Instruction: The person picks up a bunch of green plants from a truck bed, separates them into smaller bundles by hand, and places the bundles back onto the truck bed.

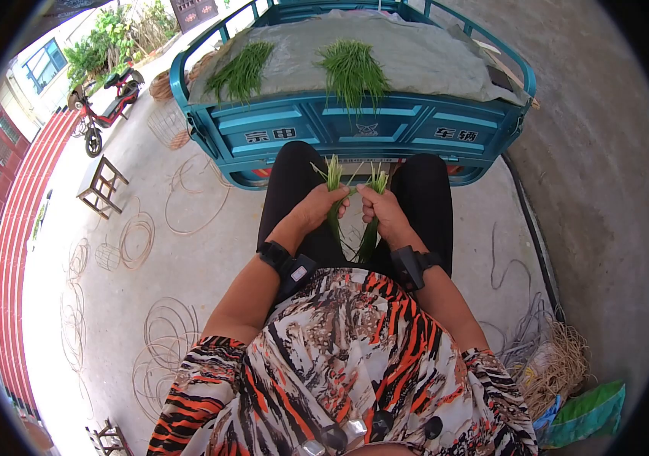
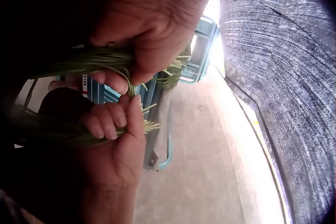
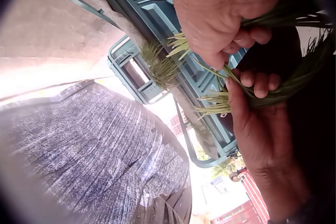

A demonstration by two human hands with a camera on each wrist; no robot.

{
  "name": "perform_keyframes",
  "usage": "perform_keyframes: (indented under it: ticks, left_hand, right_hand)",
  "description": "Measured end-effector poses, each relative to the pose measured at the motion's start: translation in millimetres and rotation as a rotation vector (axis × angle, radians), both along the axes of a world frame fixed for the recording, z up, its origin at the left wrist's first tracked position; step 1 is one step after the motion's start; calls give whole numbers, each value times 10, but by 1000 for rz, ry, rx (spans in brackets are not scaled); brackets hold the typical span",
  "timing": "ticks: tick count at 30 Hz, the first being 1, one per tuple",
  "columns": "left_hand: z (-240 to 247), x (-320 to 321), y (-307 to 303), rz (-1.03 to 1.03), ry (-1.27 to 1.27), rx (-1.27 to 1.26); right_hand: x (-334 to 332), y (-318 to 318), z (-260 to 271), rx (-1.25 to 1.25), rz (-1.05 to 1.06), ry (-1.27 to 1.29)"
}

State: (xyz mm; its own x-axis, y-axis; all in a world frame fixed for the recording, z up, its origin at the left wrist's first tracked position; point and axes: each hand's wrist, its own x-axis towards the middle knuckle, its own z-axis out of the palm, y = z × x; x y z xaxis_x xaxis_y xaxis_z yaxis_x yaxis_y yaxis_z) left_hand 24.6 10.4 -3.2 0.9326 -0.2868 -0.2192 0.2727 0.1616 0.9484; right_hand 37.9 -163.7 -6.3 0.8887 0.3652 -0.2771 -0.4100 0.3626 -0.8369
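Note:
Both hands meet over the lap, close together, each with a bunch of long green chives. The left hand point(image 1: 324, 204) grips one bunch point(image 1: 333, 173), its pale cut ends pointing up and the leaves hanging below. The right hand point(image 1: 387, 213) grips the other bunch point(image 1: 377, 179) in the same way. In the right wrist view a few thin strands point(image 3: 210, 70) stretch from one hand to the other, pinched at the fingertips. Two more chive bunches, a left one point(image 1: 241, 70) and a middle one point(image 1: 352, 70), lie on the cart's grey sheet point(image 1: 294, 45).
A blue cargo tricycle point(image 1: 263, 121) stands right before the knees. Coils of thin cane point(image 1: 138, 239) and a wooden stool point(image 1: 102, 186) are on the concrete at left. A tangle of dry strips point(image 1: 556, 357) and a green bag point(image 1: 589, 414) lie at lower right.

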Motion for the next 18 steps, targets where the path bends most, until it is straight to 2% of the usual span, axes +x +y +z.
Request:
perform_keyframes:
  ticks: [5, 8, 11, 18]
  left_hand:
    - [-62, 23, 12, -28, -21, 43]
    - [-97, 37, 26, -100, -119, 225]
    - [-109, 18, -21, -75, -58, 173]
    - [-36, -15, -27, -98, -89, 163]
  right_hand:
    - [9, -1, -38, -15, -1, 3]
    - [28, -13, -70, -30, 8, 11]
    - [45, -14, -95, -52, 2, 20]
    - [25, -14, -59, -43, 6, 23]
